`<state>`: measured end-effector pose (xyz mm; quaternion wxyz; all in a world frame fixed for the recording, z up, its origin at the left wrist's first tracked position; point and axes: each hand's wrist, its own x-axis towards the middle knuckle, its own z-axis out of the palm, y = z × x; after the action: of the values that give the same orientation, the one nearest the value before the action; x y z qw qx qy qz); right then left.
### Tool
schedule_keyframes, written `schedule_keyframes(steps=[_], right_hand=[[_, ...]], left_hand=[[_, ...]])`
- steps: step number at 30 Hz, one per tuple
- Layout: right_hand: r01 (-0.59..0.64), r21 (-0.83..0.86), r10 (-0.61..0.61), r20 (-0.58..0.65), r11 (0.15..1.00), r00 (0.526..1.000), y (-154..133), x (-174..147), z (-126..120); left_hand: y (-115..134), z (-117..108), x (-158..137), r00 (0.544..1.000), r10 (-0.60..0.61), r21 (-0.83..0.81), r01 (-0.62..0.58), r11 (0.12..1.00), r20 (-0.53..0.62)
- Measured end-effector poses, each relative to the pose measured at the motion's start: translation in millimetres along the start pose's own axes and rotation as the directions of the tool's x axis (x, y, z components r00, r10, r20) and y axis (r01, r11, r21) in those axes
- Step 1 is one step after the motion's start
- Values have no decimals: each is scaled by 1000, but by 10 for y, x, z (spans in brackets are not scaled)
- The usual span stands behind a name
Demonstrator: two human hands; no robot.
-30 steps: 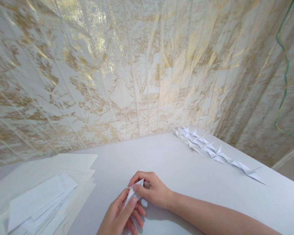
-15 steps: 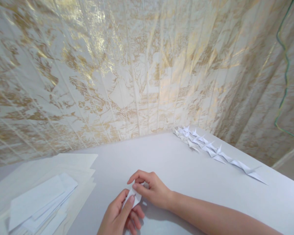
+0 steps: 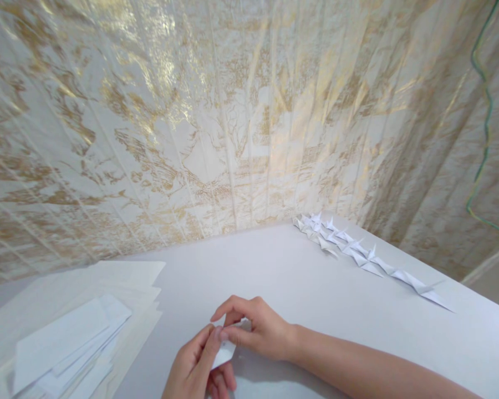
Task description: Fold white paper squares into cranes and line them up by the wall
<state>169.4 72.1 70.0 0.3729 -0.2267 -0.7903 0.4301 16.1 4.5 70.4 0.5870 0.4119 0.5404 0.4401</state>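
A small folded piece of white paper (image 3: pixel 224 353) is held between my two hands, low in the middle of the view. My left hand (image 3: pixel 202 360) grips its left side, thumb on top and the other fingers curled beneath. On the upper right side, the thumb and fingers of my right hand (image 3: pixel 255 328) pinch the paper's edge, and the two thumb tips nearly meet. Part of the paper is hidden by the fingers.
Folded white paper cranes (image 3: pixel 357 255) stand in rows along the table's right edge. At the left lie large paper sheets (image 3: pixel 137 274) with several folded white strips (image 3: pixel 66 343) on top. Behind the white table (image 3: pixel 216 266) hangs a gold-patterned curtain (image 3: pixel 233 138); a green cord (image 3: pixel 488 122) dangles at right.
Both hands have shifted slightly down with the paper. My left thumb has moved up to the paper's top edge, close to my right thumb.
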Motion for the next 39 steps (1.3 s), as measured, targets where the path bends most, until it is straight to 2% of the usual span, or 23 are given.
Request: schedule_keyframes(steps=[6, 12, 20, 26, 29, 33, 39], right_hand=[[31, 14, -32, 38, 999, 999, -76, 12, -11], [-64, 76, 59, 61, 995, 996, -48, -8, 23], [-124, 77, 118, 74, 989, 990, -47, -24, 13], [-146, 185, 148, 2, 972, 989, -44, -3, 34], [-121, 109, 124, -27, 987, 992, -28, 5, 32], [-104, -10, 104, -37, 995, 994, -15, 11, 34], [-104, 80, 110, -68, 991, 992, -24, 24, 30]], left_hand=[[-82, -147, 123, 1000, 23, 89, -23, 996, -3], [-76, -237, 183, 993, 119, 208, -112, 972, -23], [-62, -225, 175, 992, 124, 228, -130, 965, 38], [-7, -208, 130, 988, 153, 207, -145, 968, -21], [14, -188, 110, 984, 174, 225, -159, 961, -46], [9, -190, 115, 982, 186, 248, -173, 953, -30], [-10, -214, 140, 985, 166, 258, -173, 951, 47]])
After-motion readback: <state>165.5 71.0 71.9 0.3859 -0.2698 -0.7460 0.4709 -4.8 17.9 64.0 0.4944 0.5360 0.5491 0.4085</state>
